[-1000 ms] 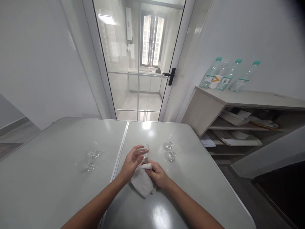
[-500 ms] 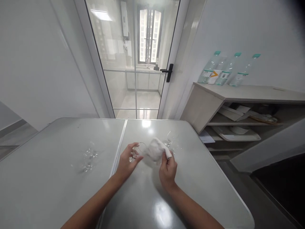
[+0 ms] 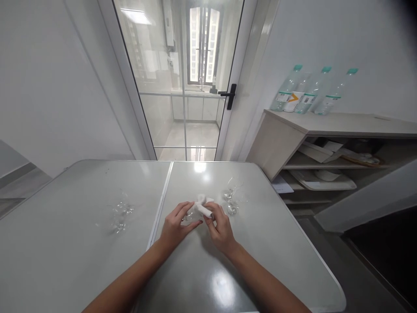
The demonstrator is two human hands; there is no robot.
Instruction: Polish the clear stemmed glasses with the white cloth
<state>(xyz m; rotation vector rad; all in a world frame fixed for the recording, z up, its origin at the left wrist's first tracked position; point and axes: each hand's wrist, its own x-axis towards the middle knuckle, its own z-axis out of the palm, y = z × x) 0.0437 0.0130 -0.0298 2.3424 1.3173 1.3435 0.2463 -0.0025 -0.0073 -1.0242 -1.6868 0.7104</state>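
Observation:
My left hand (image 3: 176, 222) grips a small clear glass (image 3: 188, 214) above the middle of the grey table (image 3: 81, 243). My right hand (image 3: 220, 225) is closed on a white cloth (image 3: 202, 206), which is bunched up and pressed against or into the glass. Both hands meet just right of the table's centre seam. Most of the glass is hidden by my fingers and the cloth.
Two clear stemmed glasses (image 3: 232, 199) lie just right of my hands, and more clear glasses (image 3: 120, 214) stand to the left. A wooden shelf unit (image 3: 325, 130) with three water bottles (image 3: 309, 93) stands at right. A glass door (image 3: 185, 78) is ahead.
The right hand lifted the cloth from below the glass, swung it over, and now presses it bunched against the glass. The left hand tilted the glass and kept hold of it.

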